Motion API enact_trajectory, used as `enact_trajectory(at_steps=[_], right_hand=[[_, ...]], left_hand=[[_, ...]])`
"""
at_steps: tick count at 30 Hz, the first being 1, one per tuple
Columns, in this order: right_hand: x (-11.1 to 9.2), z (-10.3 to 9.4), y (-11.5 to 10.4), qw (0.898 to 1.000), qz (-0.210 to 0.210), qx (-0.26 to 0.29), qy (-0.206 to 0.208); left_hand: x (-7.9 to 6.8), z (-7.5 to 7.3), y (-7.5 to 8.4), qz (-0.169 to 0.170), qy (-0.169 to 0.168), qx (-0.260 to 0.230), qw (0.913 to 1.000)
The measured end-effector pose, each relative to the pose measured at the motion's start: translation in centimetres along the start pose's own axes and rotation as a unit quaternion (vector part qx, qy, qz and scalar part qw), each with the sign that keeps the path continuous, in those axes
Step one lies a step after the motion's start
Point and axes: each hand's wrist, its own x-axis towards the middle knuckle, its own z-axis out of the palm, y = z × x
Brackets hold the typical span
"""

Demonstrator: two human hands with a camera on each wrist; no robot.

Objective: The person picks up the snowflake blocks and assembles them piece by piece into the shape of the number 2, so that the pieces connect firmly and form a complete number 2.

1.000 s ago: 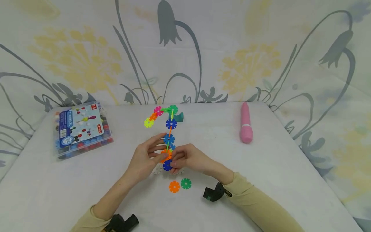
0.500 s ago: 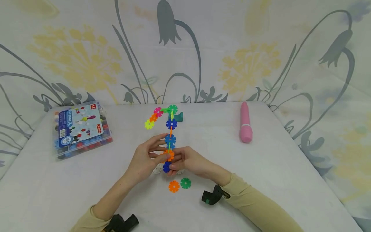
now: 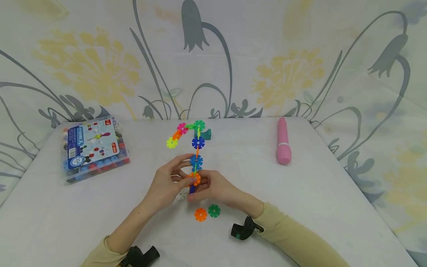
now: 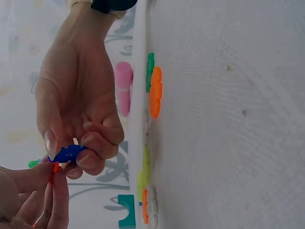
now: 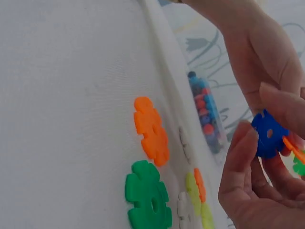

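Blue disc [image 5: 265, 143]: your right grip [image 3: 214, 185] pinches it; skewed force might unseat it.
Orange disc [image 3: 198, 178], twelve o'clock: left grip [image 3: 168, 182] pinching, seemingly.

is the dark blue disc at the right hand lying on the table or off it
Off it: the right hand holds the dark blue disc, and both wrist views show it raised clear of the table.

Below the held orange disc [image 3: 198, 178], the blue disc [image 3: 192, 189] has turned edge-on, and the right grip [image 3: 216, 186] has shifted lower.
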Motion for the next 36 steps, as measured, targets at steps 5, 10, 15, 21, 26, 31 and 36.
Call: enact_trajectory(at_steps=[5,10,15,21,26,31,36], right_hand=[[-0.15,0.43,0.01,0.999,-0.013,-0.041,0.031],[-0.17,0.4,0.12,0.998,-0.013,-0.041,0.043],[-0.06,0.2,0.27,0.999,-0.015,-0.014,0.029],[0.11,0.17,0.36,0.999,-0.002,0.018,0.027],[0.08,0.24,0.33,0.999,-0.004,0.041,0.027],[-0.09,0.18,0.25,0.998,-0.004,0.058,0.027],[-0.12,0.16,0.28,0.997,0.0,0.069,0.026]], left_hand=[[0.01,0.0,-0.1,0.011,0.002,0.008,0.9999],[0.0,-0.07,-0.17,0.009,0.007,0.027,0.9996],[0.02,-0.04,-0.17,0.001,0.011,0.04,0.9992],[0.05,-0.02,-0.15,-0.003,0.006,0.034,0.9994],[0.18,-0.08,-0.26,-0.011,0.003,0.037,0.9992],[0.32,-0.25,-0.3,-0.025,-0.004,0.034,0.9991],[0.37,-0.5,-0.38,-0.033,-0.022,0.023,0.999]])
